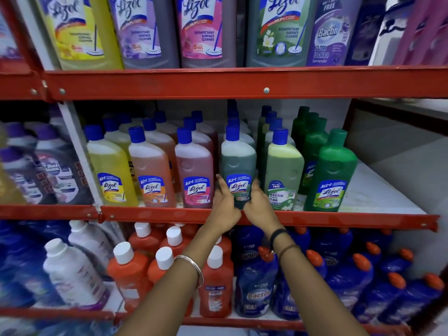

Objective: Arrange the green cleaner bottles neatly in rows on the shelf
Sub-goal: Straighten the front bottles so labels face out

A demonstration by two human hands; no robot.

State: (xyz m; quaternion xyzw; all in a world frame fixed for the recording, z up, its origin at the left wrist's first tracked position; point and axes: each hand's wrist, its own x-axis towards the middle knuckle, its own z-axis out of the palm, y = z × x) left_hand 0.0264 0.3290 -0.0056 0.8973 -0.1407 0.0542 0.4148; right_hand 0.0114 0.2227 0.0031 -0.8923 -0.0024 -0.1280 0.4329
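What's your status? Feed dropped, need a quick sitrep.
Left hand and right hand both gripping front dark green Lizol bottle at shelf edge. Bottle upright. Nothing blocking.

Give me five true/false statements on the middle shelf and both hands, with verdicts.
1. Both hands are on the same bottle. True: the left hand and right hand flank the dark green Lizol bottle at its base.
2. That bottle has a green cap. False: its cap is blue.
3. The Bactin floor cleaner bottle stands directly right of the held bottle. True.
4. The green-capped Lizol bottle is lying on its side. False: it stands upright at the front edge.
5. The middle shelf is packed to its right end. False: bare white surface shows right of the green-capped row.
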